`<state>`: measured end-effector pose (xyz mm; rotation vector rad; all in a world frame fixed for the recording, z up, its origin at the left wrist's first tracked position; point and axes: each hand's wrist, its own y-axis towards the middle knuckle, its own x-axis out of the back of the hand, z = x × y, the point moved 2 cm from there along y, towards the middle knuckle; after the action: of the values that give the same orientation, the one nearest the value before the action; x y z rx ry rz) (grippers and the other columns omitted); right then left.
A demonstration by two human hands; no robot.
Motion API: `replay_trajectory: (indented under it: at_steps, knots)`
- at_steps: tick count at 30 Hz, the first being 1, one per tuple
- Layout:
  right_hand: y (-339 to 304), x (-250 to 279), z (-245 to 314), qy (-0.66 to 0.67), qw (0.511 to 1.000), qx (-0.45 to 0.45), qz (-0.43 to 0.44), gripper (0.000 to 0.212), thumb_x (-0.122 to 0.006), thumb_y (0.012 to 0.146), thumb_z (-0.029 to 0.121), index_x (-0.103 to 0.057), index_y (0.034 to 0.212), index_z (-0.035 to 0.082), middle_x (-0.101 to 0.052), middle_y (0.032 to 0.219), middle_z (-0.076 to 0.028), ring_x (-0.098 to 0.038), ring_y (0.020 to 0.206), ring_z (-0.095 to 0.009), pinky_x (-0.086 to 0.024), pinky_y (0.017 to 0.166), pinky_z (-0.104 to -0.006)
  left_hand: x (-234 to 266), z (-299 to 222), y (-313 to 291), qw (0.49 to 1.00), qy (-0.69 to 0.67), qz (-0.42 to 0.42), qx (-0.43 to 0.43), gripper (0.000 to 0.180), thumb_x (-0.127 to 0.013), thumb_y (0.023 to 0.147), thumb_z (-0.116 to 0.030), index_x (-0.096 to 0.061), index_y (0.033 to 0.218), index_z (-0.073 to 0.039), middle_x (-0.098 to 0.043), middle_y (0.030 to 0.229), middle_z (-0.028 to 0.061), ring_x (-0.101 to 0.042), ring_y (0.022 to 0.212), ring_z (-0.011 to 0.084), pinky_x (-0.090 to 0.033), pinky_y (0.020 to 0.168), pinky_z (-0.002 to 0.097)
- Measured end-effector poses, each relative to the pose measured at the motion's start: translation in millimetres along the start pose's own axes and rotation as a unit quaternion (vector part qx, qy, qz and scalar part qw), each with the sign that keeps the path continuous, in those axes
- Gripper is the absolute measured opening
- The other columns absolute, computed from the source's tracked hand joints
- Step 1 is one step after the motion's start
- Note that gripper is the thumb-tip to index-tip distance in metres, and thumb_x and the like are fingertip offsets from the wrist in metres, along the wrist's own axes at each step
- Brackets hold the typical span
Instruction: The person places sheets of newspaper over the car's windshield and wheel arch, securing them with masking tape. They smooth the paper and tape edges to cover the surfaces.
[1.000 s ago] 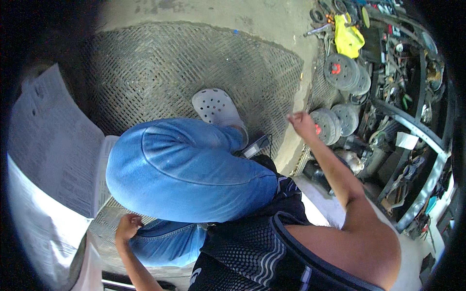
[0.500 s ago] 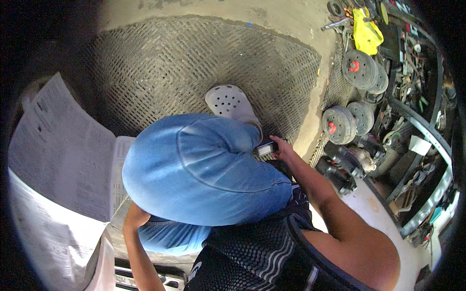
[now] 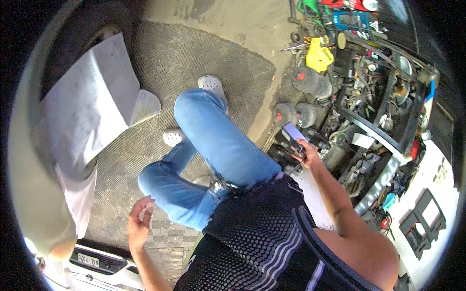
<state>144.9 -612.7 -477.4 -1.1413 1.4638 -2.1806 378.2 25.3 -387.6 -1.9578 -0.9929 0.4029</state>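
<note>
Evidently, right hand [image 3: 307, 154] grips phone [image 3: 294, 131] by edge (left hand [image 3: 139, 227] loose near knee [image 3: 154, 180]).

One phone [image 3: 292, 130], two white clogs [image 3: 210, 84], two dumbbells [image 3: 281, 115], one yellow bundle [image 3: 319, 55] and one number plate [image 3: 88, 260]

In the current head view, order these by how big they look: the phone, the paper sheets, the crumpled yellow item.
1. Paper sheets, clearly largest
2. Crumpled yellow item
3. Phone, somewhat smaller

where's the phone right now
In the head view, the phone is right of centre, held in the person's right hand, just below some round grey weight plates.
</note>
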Motion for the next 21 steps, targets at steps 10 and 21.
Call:
replay_trajectory:
  at_steps: [10,21]
  knots:
    - [-297,69,80,-0.166,0.876,-0.073,0.448,0.066,-0.071,0.086,0.008,-0.046,0.147,0.000,-0.063,0.133,-0.021,-0.066,0.121,-0.045,-0.051,0.107,-0.0624,-63,-190,-260,0.971,0.083,-0.172,-0.146,0.027,-0.066,0.096,-0.005,-0.069,0.122,0.001,-0.071,0.118,0.0196,-0.068,0.115,0.0335,-0.051,0.100,0.0408]
    - [-327,-22,-45,-0.056,0.910,-0.059,0.406,0.048,-0.071,0.082,0.028,-0.065,0.126,0.012,-0.070,0.119,-0.007,-0.065,0.108,-0.026,-0.047,0.100,-0.0407,-113,-294,-232,0.871,0.279,-0.011,-0.405,0.019,-0.069,0.096,-0.025,-0.068,0.099,-0.006,-0.068,0.101,0.0153,-0.064,0.099,0.0378,-0.052,0.083,0.0497]
